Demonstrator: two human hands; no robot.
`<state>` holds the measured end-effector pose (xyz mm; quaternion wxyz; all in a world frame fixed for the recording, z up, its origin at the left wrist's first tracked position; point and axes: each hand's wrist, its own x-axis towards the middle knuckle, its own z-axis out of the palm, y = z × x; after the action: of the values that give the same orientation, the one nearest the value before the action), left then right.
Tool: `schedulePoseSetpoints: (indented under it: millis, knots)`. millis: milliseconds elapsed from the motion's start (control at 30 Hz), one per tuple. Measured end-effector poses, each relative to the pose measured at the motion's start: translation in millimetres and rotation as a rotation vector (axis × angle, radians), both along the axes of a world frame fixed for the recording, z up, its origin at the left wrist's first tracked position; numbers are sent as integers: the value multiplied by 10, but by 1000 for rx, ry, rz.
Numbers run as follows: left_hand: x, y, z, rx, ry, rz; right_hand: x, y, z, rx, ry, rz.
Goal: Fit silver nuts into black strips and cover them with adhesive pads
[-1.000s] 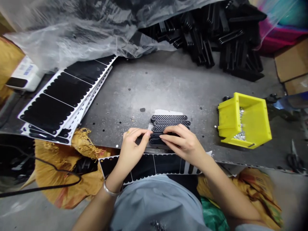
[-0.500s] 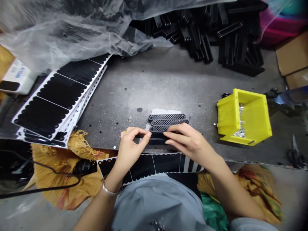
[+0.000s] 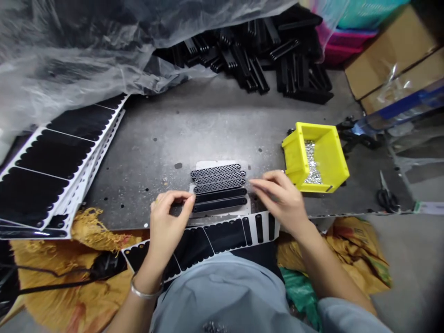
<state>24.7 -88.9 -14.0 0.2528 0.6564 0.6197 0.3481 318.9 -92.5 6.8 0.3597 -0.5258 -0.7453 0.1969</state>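
Note:
Three black bars with a lattice surface (image 3: 219, 179) lie side by side on a white backing plate (image 3: 207, 164), close to the table's front edge. Nearer to me, two smooth black strips (image 3: 221, 203) lie in the same row. My left hand (image 3: 167, 221) has thumb and index finger pinched at the left end of the upper smooth strip. Just off the row's right end is my right hand (image 3: 283, 200), holding nothing, its fingers stretched and slightly apart. Across my lap lies a white sheet of black scalloped-edge stickers (image 3: 227, 235), partly hidden by my left forearm.
A yellow bin (image 3: 292, 159) of small silver parts (image 3: 312, 166) stands right of my hand, with scissors (image 3: 386, 196) beyond. Sticker sheets (image 3: 55, 155) are stacked at left under plastic film (image 3: 86, 60). Black plastic parts (image 3: 243, 60) are heaped at the back, near cardboard boxes (image 3: 388, 60).
My right hand has let go of the smooth strips and moved off to the right. My left fingers stay at the strip's left end. The camera view has turned rightward.

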Motion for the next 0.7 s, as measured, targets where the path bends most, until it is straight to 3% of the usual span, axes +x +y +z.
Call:
schedulePoseSetpoints:
  millis: [67,133,200,267,400,533,700]
  knots:
    - [157,-142,29,199,-8,-70,143,-233,30,-77,-8,-95]
    - [385,-284,-11,308,-63,-314,244,-448,4,-212,-45,-55]
    - [624,-385,-134,326,-62,-576,288,-591,-81,-272,-83,-9]
    - [802,-434,-307,382,13,-703,299,-654,-190,-243,-91,-18]
    - [894,-445,-544,468,112,-742,349,-686,-331,-162,-87,13]
    - [870,-460,-516,420,86,-700,452,-789,-385,-51,-114,57]
    - [898,-478,-471,415,44,-688,439,-828,-442,-42,-114,-27]
